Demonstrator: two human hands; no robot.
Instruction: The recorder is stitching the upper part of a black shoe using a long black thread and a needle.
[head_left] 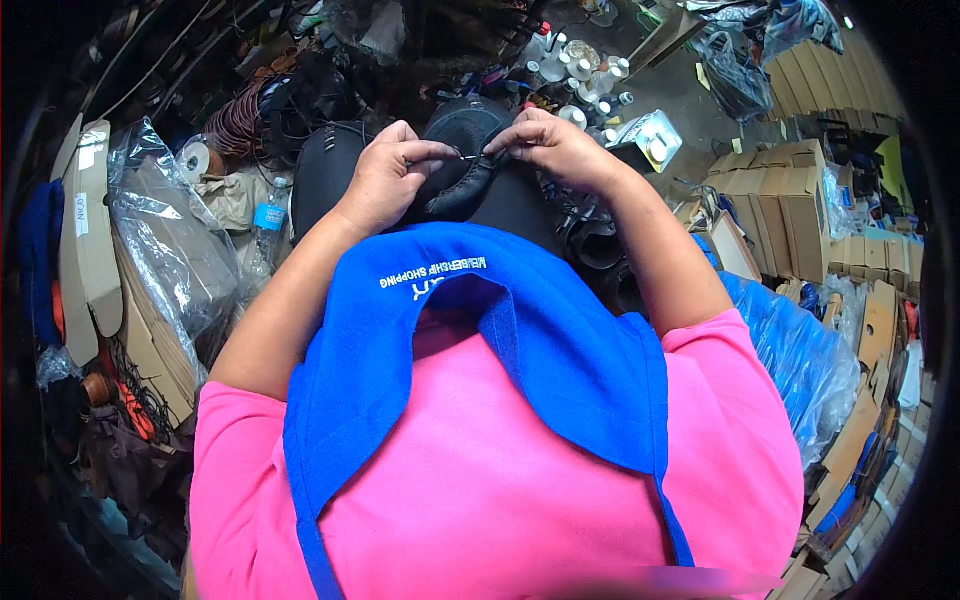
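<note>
In front of my lap is a black, rounded piece (462, 127) with a thick, curved edge; I cannot tell its kind. My left hand (392, 172) is on its left side, thumb and index finger pinched together. A thin, shiny, needle-like piece (469, 157) shows at that fingertip, just over the black piece. On the other side my right hand (556, 147) is also pinched, its fingertips close to the left ones at the black edge. What the right fingers grip is too small to make out.
A water bottle (269, 219) and plastic-wrapped cardboard (180, 235) stand at the left. White bottles (585, 68) and an open white container (650, 143) are beyond my right hand. Cardboard boxes (780, 200) and a blue plastic-wrapped bundle (795, 345) lie to the right.
</note>
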